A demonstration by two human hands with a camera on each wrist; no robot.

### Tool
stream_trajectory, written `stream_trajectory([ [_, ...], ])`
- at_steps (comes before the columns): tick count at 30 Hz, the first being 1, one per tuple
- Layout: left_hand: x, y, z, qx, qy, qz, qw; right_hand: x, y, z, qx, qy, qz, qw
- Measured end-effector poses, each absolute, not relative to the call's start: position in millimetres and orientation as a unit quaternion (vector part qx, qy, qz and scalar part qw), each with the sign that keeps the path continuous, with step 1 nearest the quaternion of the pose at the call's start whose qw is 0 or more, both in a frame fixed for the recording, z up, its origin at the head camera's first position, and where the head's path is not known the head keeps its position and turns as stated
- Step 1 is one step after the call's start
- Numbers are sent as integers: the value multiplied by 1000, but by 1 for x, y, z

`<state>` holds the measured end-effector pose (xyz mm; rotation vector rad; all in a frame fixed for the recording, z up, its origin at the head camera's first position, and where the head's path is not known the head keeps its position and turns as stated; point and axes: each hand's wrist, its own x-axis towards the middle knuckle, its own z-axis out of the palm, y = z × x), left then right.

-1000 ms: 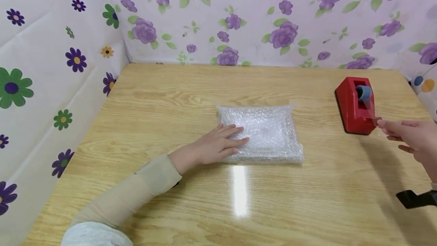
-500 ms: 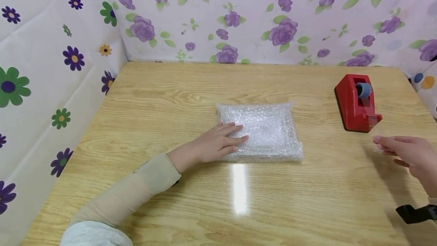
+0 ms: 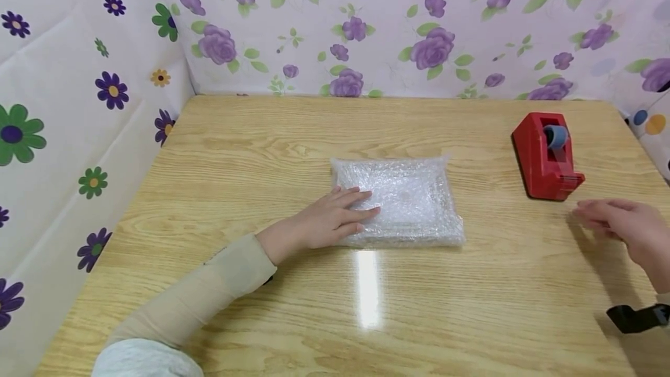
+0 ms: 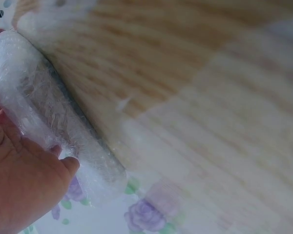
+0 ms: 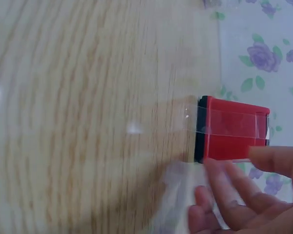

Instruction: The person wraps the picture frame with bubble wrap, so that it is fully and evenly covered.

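A flat bubble-wrapped package (image 3: 408, 202) lies on the wooden table; what is inside is blurred by the wrap. My left hand (image 3: 335, 220) rests on its left part with fingers spread. In the left wrist view, the wrap (image 4: 53, 107) shows edge-on beside that hand. To the right stands a red tape dispenser (image 3: 544, 159) with a roll (image 3: 556, 137) in it. My right hand (image 3: 625, 228) is just in front of it, blurred. In the right wrist view, clear tape (image 5: 224, 122) hangs down the dispenser's front, while thumb and fingers stand apart beside it.
The wooden table (image 3: 235, 156) meets a flowered cloth wall (image 3: 382, 28) at the back and another cloth (image 3: 63, 132) on the left. A black strap (image 3: 635, 319) shows at the right wrist.
My right hand has come down from the dispenser's cutting edge, where its fingers pinched at the tape, then risen slightly. The left hand stays on the package.
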<state>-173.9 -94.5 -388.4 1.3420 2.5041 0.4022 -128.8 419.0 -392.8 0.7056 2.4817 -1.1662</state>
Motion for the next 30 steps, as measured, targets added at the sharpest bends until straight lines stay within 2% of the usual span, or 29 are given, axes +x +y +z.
stream_trajectory([
  [3,-174,-95,-389,463,864,142,138,-129,404,-386,263,858,-433,83],
  [7,-173,-95,-391,461,864,141,142,-133,389,-380,285,826,-484,48],
  [22,-173,-93,-393,465,862,141,143,-138,376,-377,398,753,-520,69],
  [30,-173,-92,-393,460,865,138,143,-142,377,-377,397,736,-541,92],
])
